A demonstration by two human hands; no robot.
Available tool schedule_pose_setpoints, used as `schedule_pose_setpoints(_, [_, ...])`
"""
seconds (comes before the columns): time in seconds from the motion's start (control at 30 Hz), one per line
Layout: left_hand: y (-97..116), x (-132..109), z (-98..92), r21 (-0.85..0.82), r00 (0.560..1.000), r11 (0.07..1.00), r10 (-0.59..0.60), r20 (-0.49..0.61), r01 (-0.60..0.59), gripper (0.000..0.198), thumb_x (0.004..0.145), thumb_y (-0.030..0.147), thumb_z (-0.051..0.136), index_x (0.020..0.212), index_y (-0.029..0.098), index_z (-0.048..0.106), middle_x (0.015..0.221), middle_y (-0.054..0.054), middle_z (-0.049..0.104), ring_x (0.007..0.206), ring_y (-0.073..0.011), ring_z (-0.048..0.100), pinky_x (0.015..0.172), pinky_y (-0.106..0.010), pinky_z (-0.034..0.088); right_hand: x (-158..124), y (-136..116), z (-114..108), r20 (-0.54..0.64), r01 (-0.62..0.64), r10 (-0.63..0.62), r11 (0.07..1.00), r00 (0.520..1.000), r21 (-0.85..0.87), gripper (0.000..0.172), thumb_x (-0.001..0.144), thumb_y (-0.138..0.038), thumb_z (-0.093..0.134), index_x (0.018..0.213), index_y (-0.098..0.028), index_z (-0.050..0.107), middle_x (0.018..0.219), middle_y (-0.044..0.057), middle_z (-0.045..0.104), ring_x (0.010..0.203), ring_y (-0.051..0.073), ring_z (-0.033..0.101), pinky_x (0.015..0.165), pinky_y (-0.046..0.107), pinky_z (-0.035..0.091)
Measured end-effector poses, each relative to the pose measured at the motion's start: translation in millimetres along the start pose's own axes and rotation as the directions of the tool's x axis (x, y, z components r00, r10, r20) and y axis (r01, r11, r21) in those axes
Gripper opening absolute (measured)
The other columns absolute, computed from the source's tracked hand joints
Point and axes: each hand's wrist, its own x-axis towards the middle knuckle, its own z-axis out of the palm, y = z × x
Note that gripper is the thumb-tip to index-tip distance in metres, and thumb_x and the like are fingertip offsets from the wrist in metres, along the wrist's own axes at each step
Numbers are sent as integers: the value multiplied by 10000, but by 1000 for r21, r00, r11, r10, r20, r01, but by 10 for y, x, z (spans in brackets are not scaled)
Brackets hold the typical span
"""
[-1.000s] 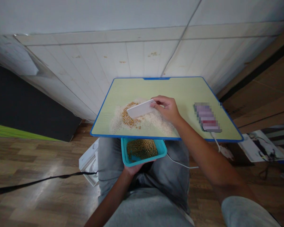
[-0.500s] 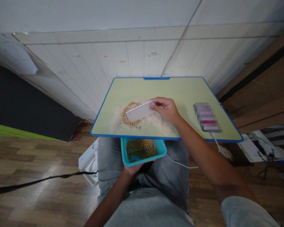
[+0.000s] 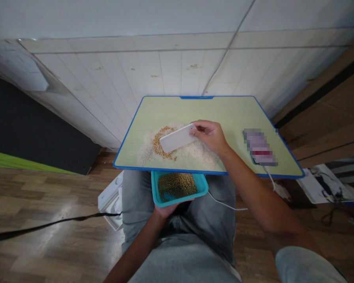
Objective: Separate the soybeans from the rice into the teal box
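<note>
My right hand (image 3: 209, 135) pinches one end of a flat white rectangular piece (image 3: 177, 138), tilted over the heap on the table. Under and around that piece lie yellow soybeans (image 3: 159, 146), partly covered by it. White rice grains (image 3: 146, 151) spread on both sides of the beans. My left hand (image 3: 166, 210) grips a teal plastic container (image 3: 205, 184) from below, at the near edge of the table and above my lap. Soybeans (image 3: 179, 184) fill much of that container; most of my left fingers are hidden beneath it.
The light green table (image 3: 224, 114) has a blue rim. On its right lies a pixelated phone (image 3: 259, 147) with a white cable. A white box (image 3: 110, 196) stands on the floor by my left leg. A white panelled wall (image 3: 171, 72) is behind the table.
The flat white piece and my right hand have shifted slightly to the right, partly with the camera view. My left hand and the teal container stay about where they were.
</note>
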Motion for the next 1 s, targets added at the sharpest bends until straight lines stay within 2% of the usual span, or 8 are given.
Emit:
schedule_pose_setpoints(0.23, [-2,8,12,-9,1000,1000,-3,-23,3,789,1087,762,219,1622,401,673,1823,-1,511,1797,-448,161,1343,-884,-15,-6,-23,3,20,-19,19,1000,1000,-18,369,763,-612,973,889,-274,890,934,32,858,848,200,747,822,372,651])
schedule_pose_setpoints(0.43, [-10,16,13,-29,998,1000,-3,-69,1,784,1093,752,223,1639,386,651,1836,-18,496,1781,-467,219,1333,-903,28,0,-26,-13,19,0,0,1000,1000,-12,313,789,-563,960,887,-275,885,913,25,844,824,183,726,799,354,629])
schedule_pose_setpoints(0.63, [-16,22,-2,-28,995,999,16,-96,-19,796,1100,751,176,1685,412,596,1876,-6,425,1795,-466,155,1318,-923,74,0,-34,-23,35,-17,18,1000,999,-9,340,766,-570,974,879,-265,878,898,24,839,832,189,731,788,346,632])
schedule_pose_setpoints(0.8, [-30,34,36,-19,998,1000,-5,-66,3,783,1096,757,205,1671,419,614,1863,-19,449,1796,-460,159,1330,-908,56,-1,-28,-33,68,-29,30,999,997,-17,287,784,-507,984,890,-264,874,895,17,826,845,188,735,803,352,643])
schedule_pose_setpoints(0.9, [-39,34,57,-26,997,1000,5,-76,-7,781,1098,762,205,1653,420,634,1868,4,436,1796,-462,152,1332,-905,39,0,-26,-38,81,-39,39,999,996,0,319,785,-541,985,896,-264,874,901,21,821,856,189,739,801,344,645])
schedule_pose_setpoints(1.0, [-41,29,66,-39,994,999,10,-104,-14,779,1106,745,227,1641,371,652,1872,-23,425,1793,-471,163,1329,-911,51,-2,-25,-32,79,-29,28,999,997,20,372,782,-598,981,894,-260,873,901,23,817,848,182,732,797,335,639])
